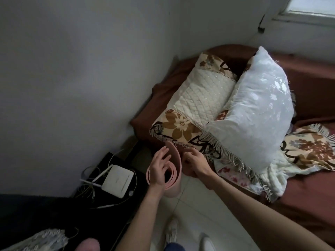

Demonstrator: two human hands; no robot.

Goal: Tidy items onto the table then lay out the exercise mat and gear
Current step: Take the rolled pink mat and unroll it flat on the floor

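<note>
A pink rolled exercise mat (175, 168) stands upright on the pale tiled floor, between a dark low table and the bed. Its loose outer flap rises to about the bed's edge. My left hand (159, 168) lies over the top of the roll, fingers spread and reaching onto the flap. My right hand (193, 161) curls its fingers around the mat's right side, next to the fringed blanket. The lower part of the roll is hidden behind my left forearm.
A white router (117, 180) with antennas and tangled cables sits on the dark table (54, 211) at left. The bed (308, 196) with brown sheet carries a quilted pillow (199, 98), a white pillow (253, 109) and a fringed floral blanket (308, 151). A grey wall stands close behind.
</note>
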